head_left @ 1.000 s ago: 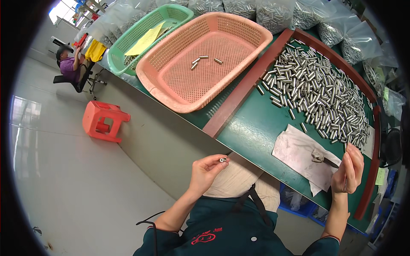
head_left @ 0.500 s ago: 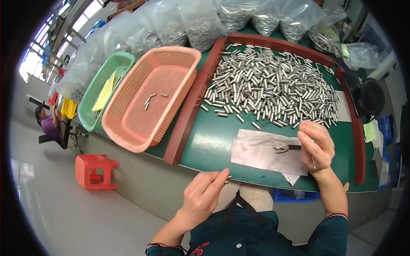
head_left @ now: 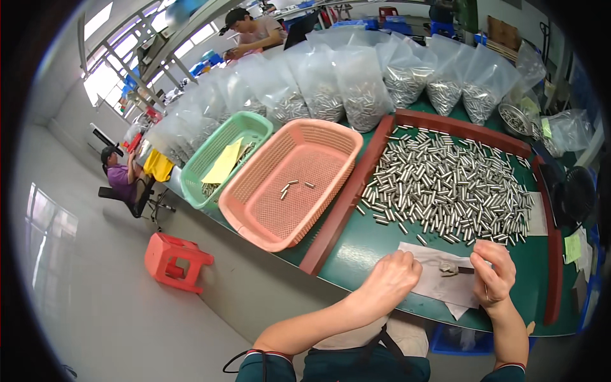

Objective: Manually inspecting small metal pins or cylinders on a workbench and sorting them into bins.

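Observation:
My left hand [head_left: 396, 275] hovers over the left end of a stained whitish cloth [head_left: 439, 290]. Its fingers are curled closed, and whatever they hold is hidden beneath them. At the cloth's right end my right hand [head_left: 495, 270] is pinched closed, with a thin shiny sliver showing by the palm; what it grips is too small to name. Between the hands, a crumpled grey wad [head_left: 448, 270] lies on the cloth beside a dark flat strip [head_left: 466, 270]. Just beyond spreads a heap of short metal pins [head_left: 445, 184] on the green tabletop [head_left: 363, 254].
Dark red rails [head_left: 347, 226] border the pins. To the left stand a pink basket [head_left: 254, 213] with several pins and a green basket [head_left: 191, 181] with yellow paper. Bags of pins [head_left: 363, 95] line the back. A black fan [head_left: 576, 191] stands right; a red stool [head_left: 175, 261] is on the floor.
My left hand has moved right and forward from the table edge to over the cloth; the metal pins at its fingertips are now out of sight. The view has shifted, showing another person behind.

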The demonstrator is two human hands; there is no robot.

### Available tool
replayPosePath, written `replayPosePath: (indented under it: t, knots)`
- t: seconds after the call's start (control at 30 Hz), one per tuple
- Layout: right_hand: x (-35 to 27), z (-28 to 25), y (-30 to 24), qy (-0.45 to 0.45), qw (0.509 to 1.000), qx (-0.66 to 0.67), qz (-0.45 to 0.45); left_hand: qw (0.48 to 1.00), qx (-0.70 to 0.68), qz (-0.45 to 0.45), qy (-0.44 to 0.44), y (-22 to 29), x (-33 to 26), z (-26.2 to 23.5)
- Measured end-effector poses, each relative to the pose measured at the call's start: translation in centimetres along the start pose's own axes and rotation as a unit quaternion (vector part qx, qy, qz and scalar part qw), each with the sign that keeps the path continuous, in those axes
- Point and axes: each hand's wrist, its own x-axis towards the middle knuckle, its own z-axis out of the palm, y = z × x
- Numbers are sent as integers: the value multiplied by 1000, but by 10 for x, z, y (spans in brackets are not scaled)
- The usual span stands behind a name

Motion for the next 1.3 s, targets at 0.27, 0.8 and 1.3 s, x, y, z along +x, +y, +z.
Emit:
replayPosePath:
  t: [0.27, 0.8, 1.3]
  knots:
    - [-5, 6, 5, -9, 1000, -4, 13, 999, 33, 19, 14, -1, 11, 19]
    - [-2, 4, 6, -13, 999, -13, 29, 993, -14, 68, 100, -7, 11, 9]
    - [0, 8, 15, 4, 1000, -8, 23, 961, -164, 13, 222, -18, 9, -5]
